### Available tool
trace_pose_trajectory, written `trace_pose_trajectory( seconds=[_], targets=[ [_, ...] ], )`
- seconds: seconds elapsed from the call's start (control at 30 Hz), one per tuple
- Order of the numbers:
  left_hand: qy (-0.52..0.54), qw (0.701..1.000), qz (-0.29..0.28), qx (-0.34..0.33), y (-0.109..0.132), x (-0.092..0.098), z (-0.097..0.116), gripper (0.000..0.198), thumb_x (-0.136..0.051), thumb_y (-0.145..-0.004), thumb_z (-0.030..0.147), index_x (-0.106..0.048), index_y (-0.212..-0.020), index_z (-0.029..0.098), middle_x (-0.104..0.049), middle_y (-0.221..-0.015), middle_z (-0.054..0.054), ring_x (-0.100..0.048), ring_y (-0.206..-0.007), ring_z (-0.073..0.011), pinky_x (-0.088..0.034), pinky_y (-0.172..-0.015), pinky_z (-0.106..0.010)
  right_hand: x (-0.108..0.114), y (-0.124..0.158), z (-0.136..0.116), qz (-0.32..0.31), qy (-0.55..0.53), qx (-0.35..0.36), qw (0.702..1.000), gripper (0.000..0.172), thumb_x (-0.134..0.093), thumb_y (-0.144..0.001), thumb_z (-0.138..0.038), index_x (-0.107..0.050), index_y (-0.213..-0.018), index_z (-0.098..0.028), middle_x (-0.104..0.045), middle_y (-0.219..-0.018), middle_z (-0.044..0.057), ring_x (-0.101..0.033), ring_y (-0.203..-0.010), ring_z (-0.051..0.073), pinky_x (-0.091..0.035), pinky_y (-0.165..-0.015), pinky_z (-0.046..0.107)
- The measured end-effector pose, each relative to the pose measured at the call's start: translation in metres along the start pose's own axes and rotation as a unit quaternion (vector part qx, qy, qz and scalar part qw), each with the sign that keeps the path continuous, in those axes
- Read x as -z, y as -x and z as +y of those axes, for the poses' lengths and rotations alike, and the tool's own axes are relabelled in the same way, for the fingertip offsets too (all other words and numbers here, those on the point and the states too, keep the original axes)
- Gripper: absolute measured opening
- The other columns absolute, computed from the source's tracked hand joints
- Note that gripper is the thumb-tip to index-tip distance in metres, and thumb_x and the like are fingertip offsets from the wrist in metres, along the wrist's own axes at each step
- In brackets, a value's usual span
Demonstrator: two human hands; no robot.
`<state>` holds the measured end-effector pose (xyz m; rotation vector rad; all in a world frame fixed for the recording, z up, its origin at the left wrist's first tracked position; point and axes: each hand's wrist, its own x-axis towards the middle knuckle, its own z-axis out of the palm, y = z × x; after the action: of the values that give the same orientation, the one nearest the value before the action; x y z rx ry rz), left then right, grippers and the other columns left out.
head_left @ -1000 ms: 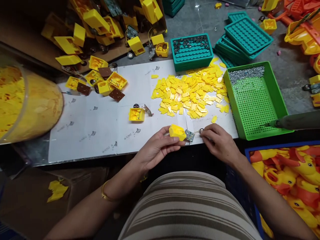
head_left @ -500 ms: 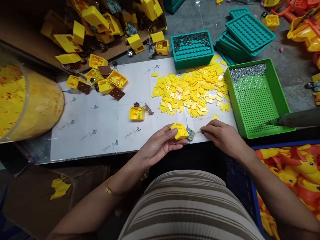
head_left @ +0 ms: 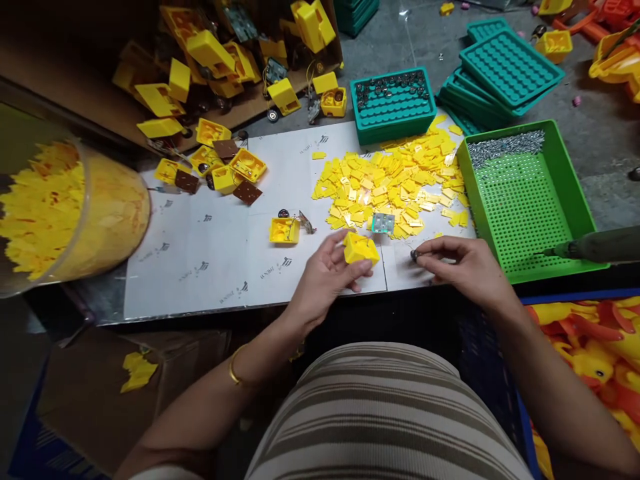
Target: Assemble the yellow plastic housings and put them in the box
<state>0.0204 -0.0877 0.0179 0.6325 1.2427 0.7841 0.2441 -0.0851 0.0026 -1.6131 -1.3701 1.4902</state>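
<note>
My left hand [head_left: 325,277] is closed around a small yellow plastic housing [head_left: 361,248], thumb along its near side. Just beyond the housing is a small grey-green circuit board [head_left: 383,223], in front of the pile of flat yellow pieces [head_left: 380,183]; whether it hangs or rests there I cannot tell. To the right, my right hand [head_left: 457,267] pinches a small dark round part [head_left: 415,255] between thumb and fingertips, a little above the white board [head_left: 200,293]. Left of my hands sits another yellow housing [head_left: 285,231] with a wired board and a round black part beside it.
A green basket [head_left: 530,270] with screws stands at right, a screwdriver tip [head_left: 555,251] over it. Teal trays [head_left: 395,133] are behind the pile. At left are a clear tub [head_left: 115,207] of yellow pieces and several wired housings [head_left: 250,165]. Yellow-orange toys lie lower right.
The circuit board has gone from between my hands to beyond the housing. My left hand has turned the housing. The right hand still pinches the dark round part, and the view has shifted slightly.
</note>
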Motion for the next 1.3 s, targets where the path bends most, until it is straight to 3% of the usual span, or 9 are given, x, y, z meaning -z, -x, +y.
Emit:
trace_pose_trajectory(
  seconds=[0.1, 0.2, 0.3, 0.43, 0.8, 0.93, 1.1, 1.2, 1.3],
  targets=[
    [0.013, 0.998, -0.033, 0.043, 0.003, -0.006, -0.016, 0.055, -0.079, -0.065, 0.024, -0.053, -0.114, 0.015, -0.065, -0.091, -0.002, -0.059, -0.066, -0.0076, -0.042, -0.043, -0.013, -0.018, 0.003, -0.003, -0.038, -0.100, -0.038, 0.993, 0.036, -0.074, -0.068, -0.044, -0.071, -0.087, -0.014, -0.069, -0.075, 0.004, -0.060, -0.060, 0.012, -0.049, -0.045, 0.021],
    [0.023, 0.997, -0.054, 0.045, 0.005, -0.009, -0.026, 0.059, -0.079, -0.064, 0.021, -0.051, -0.115, 0.018, -0.066, -0.092, -0.001, -0.063, -0.072, -0.0102, -0.048, -0.052, -0.016, -0.028, 0.005, -0.007, -0.031, -0.089, -0.009, 0.996, 0.031, -0.074, -0.070, -0.041, -0.071, -0.087, -0.014, -0.068, -0.074, 0.003, -0.058, -0.058, 0.011, -0.048, -0.045, 0.020],
    [0.023, 0.996, -0.071, 0.051, 0.006, -0.008, -0.026, 0.063, -0.079, -0.064, 0.020, -0.047, -0.118, 0.022, -0.068, -0.095, -0.002, -0.067, -0.080, -0.0144, -0.052, -0.063, -0.021, -0.028, 0.005, -0.010, -0.015, 0.008, 0.062, 0.998, 0.018, -0.071, -0.074, -0.030, -0.071, -0.086, -0.016, -0.069, -0.080, 0.003, -0.060, -0.064, 0.011, -0.048, -0.052, 0.021],
    [0.019, 0.995, -0.090, 0.048, 0.006, -0.007, -0.022, 0.060, -0.078, -0.064, 0.018, -0.047, -0.116, 0.022, -0.068, -0.093, -0.002, -0.066, -0.080, -0.0139, -0.053, -0.070, -0.024, -0.024, 0.006, -0.017, -0.031, 0.137, 0.135, 0.981, 0.011, -0.068, -0.078, -0.025, -0.072, -0.087, -0.020, -0.069, -0.081, 0.002, -0.062, -0.069, 0.013, -0.046, -0.059, 0.023],
    [-0.032, 0.990, -0.134, 0.034, 0.008, -0.009, -0.018, 0.053, -0.069, -0.066, 0.010, -0.048, -0.113, 0.022, -0.066, -0.085, 0.001, -0.063, -0.075, -0.0107, -0.052, -0.075, -0.026, -0.023, 0.004, -0.048, -0.125, 0.376, 0.139, 0.908, 0.005, -0.065, -0.081, -0.021, -0.070, -0.080, -0.020, -0.065, -0.078, 0.002, -0.059, -0.069, 0.015, -0.037, -0.061, 0.026],
    [-0.022, 0.989, -0.141, 0.044, 0.008, -0.006, -0.017, 0.054, -0.069, -0.064, 0.008, -0.050, -0.112, 0.022, -0.064, -0.085, 0.001, -0.063, -0.079, -0.0122, -0.052, -0.077, -0.027, -0.023, 0.000, -0.044, -0.133, 0.343, 0.158, 0.916, 0.004, -0.066, -0.078, -0.017, -0.068, -0.078, -0.021, -0.063, -0.075, 0.000, -0.057, -0.067, 0.013, -0.034, -0.059, 0.024],
    [0.034, 0.986, -0.152, 0.062, 0.008, -0.003, -0.015, 0.049, -0.068, -0.063, 0.010, -0.052, -0.108, 0.022, -0.064, -0.083, 0.001, -0.062, -0.080, -0.0130, -0.053, -0.078, -0.028, -0.023, 0.003, -0.036, -0.120, 0.294, 0.130, 0.939, 0.007, -0.071, -0.077, -0.024, -0.066, -0.073, -0.020, -0.065, -0.073, -0.001, -0.057, -0.066, 0.013, -0.036, -0.059, 0.024],
    [0.066, 0.981, -0.162, 0.082, 0.007, -0.002, -0.016, 0.043, -0.070, -0.067, 0.016, -0.051, -0.104, 0.022, -0.065, -0.085, 0.001, -0.063, -0.080, -0.0135, -0.054, -0.076, -0.029, -0.023, 0.011, -0.034, -0.125, 0.300, 0.166, 0.931, 0.007, -0.063, -0.084, -0.024, -0.069, -0.082, -0.020, -0.067, -0.081, 0.002, -0.060, -0.071, 0.014, -0.041, -0.064, 0.025],
    [0.070, 0.983, -0.155, 0.068, 0.006, -0.003, -0.018, 0.040, -0.073, -0.068, 0.017, -0.046, -0.097, 0.022, -0.064, -0.085, 0.002, -0.062, -0.076, -0.0113, -0.054, -0.071, -0.026, -0.022, 0.021, -0.034, -0.142, 0.280, 0.214, 0.925, 0.018, -0.053, -0.089, -0.018, -0.069, -0.097, -0.022, -0.068, -0.092, 0.003, -0.063, -0.079, 0.015, -0.046, -0.070, 0.027]
  ],
)
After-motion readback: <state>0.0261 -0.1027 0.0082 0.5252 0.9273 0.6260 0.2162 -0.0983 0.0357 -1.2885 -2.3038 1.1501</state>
